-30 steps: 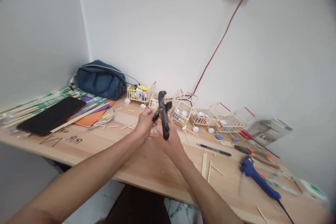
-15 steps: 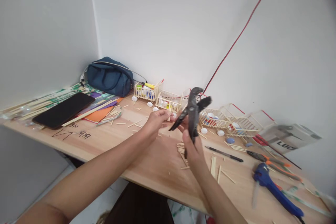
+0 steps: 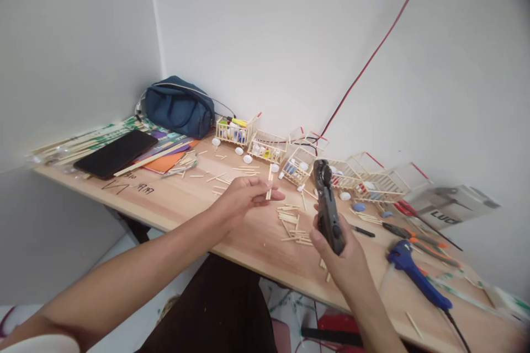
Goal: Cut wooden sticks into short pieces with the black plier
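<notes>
My left hand is closed in a pinch on two short wooden sticks, which stand nearly upright above the table. My right hand is wrapped round a black hand cutter, its head pointing up and its jaws folded together. On the wood below, between both hands, lies a loose pile of short cut sticks. Behind the hands stands a row of small stick-built carts; the nearest is a little cart with white round wheels and small coloured items inside.
Along the wall are a blue pouch and more carts. A black phone lies at left beside orange paper. To the right are a pen, orange-handled pliers, a blue glue gun and a grey packet.
The right hand has moved right and down, away from the left hand and its sticks. The cutter's spread parts have come together. The view has shifted slightly.
</notes>
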A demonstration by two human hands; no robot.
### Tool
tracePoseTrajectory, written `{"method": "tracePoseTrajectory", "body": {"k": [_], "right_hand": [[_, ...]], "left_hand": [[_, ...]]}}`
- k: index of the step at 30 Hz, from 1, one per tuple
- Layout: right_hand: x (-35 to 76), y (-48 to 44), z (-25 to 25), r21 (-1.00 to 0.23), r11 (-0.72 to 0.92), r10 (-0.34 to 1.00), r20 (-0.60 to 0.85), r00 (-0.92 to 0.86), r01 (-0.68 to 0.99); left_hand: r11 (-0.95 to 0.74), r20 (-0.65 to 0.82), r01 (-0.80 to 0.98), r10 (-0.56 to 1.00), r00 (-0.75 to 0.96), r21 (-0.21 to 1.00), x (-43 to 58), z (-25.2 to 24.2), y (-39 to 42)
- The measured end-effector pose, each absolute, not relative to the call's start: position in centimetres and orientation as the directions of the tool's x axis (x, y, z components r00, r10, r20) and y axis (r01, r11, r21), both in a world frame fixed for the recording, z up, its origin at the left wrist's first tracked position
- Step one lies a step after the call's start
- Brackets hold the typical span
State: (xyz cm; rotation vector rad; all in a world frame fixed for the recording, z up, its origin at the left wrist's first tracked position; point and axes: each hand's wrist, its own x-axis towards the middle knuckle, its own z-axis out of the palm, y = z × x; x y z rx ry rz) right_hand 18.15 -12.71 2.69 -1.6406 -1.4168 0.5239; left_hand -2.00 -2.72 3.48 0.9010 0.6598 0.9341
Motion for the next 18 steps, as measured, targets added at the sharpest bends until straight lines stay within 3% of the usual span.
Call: {"method": "tracePoseTrajectory", "body": {"k": [4, 9, 18], "right_hand": [[15.1, -13.1, 2.4, -0.762, 0.068, 0.925, 0.291, 0.246, 0.644], [13.3, -14.6, 2.0, -0.801, 0.183, 0.913, 0.353, 0.203, 0.570], [13.4, -16.4, 0.6, -0.787, 0.080, 0.896, 0.326, 0.302, 0.612]], "left_hand": [[0.316, -0.134, -0.353, 0.881, 0.453, 0.881, -1.6, 3.8, -6.4], [0.295, -0.139, -0.304, 0.885, 0.444, 0.906, -1.1, 3.5, -9.1], [0.353, -0.205, -0.302, 0.880, 0.428, 0.886, 0.2, 2.1, -11.5]]}}
